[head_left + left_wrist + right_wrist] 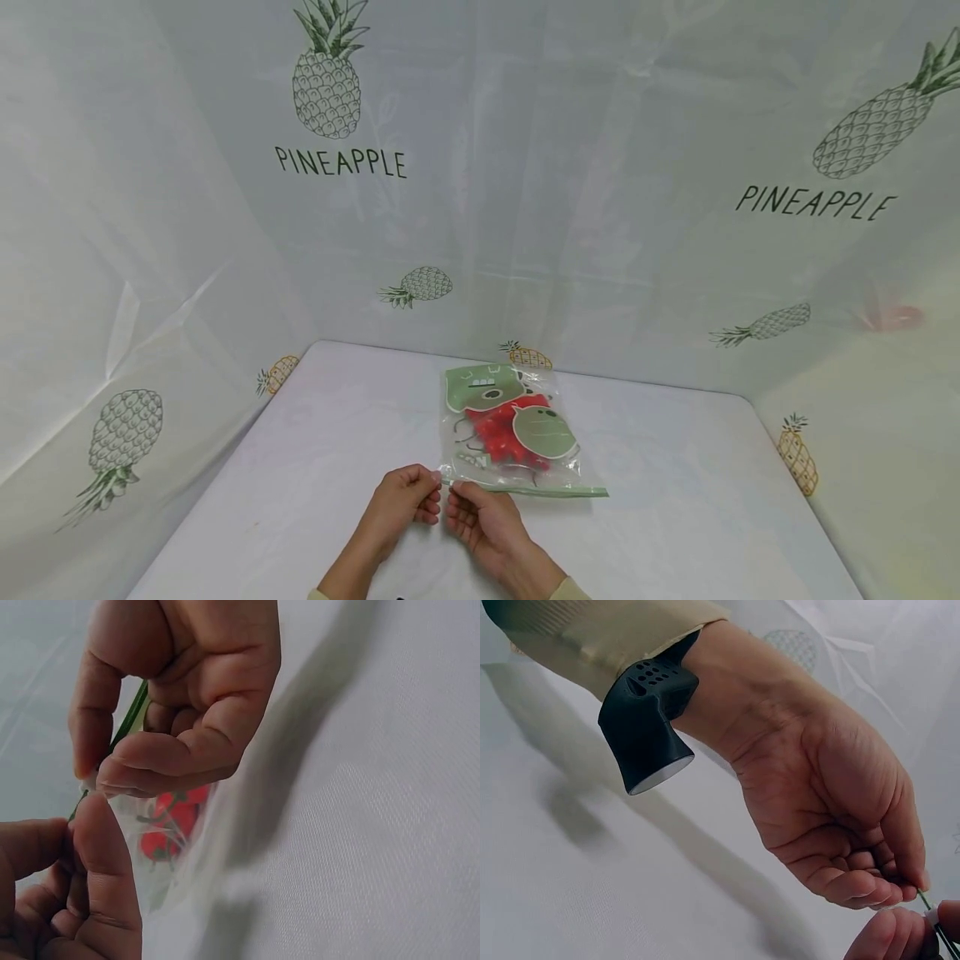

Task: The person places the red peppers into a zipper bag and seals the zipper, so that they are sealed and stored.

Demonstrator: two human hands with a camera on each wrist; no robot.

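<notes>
A clear zip bag (546,435) with green cartoon prints lies flat on the white table, its green zip strip (558,492) toward the person. Inside are small round red fruits (171,821) with green stems. At the strip's left end, the left hand (403,502) pinches the corner between thumb and forefinger. Close beside it, the right hand (489,527) pinches the strip at a small white piece (931,915), likely a slider, with its other fingers curled. Both hands' fingertips nearly meet. The left wrist view shows the right hand above and the left hand at lower left.
White cloth printed with pineapples (326,93) hangs behind and on both sides of the table (675,467). On the left wrist sits a black camera mount (649,724). The bag's far end lies near the table's back edge.
</notes>
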